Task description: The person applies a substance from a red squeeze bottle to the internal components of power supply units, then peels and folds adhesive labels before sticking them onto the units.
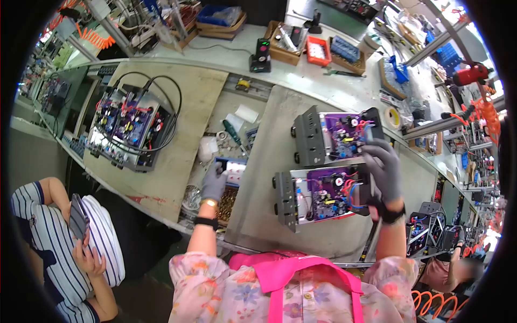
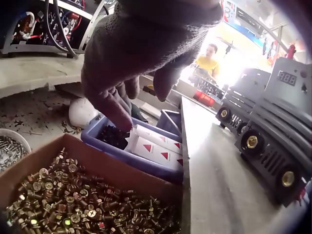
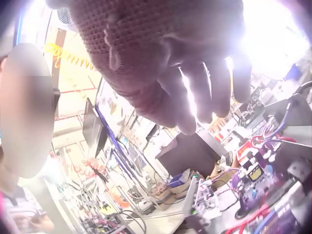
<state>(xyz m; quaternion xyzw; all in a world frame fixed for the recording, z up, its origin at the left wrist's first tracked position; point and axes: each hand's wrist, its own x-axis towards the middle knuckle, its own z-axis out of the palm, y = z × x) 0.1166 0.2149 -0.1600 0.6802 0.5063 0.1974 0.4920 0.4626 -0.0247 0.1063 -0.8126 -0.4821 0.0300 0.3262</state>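
My gloved left hand (image 1: 214, 184) reaches down at a small blue bin (image 2: 92, 138). Inside the bin lie white labels (image 2: 155, 149) with red triangles and small black pieces (image 2: 113, 136). In the left wrist view its extended index finger points down at the labels' near end; nothing shows in its grasp. My gloved right hand (image 1: 384, 169), blurred, hovers over the wired ends of two opened grey machines with purple circuit boards, the near one (image 1: 326, 194) and the far one (image 1: 339, 134). Its fingers are loosely extended in the right wrist view, with nothing held.
A cardboard box of brass-coloured screws (image 2: 83, 204) stands before the blue bin. A green-handled screwdriver (image 1: 232, 131) lies beyond it. Another opened machine with black cables (image 1: 129, 126) sits at left. A person in stripes (image 1: 64, 242) holds a phone nearby. Orange and cardboard trays line the back shelf.
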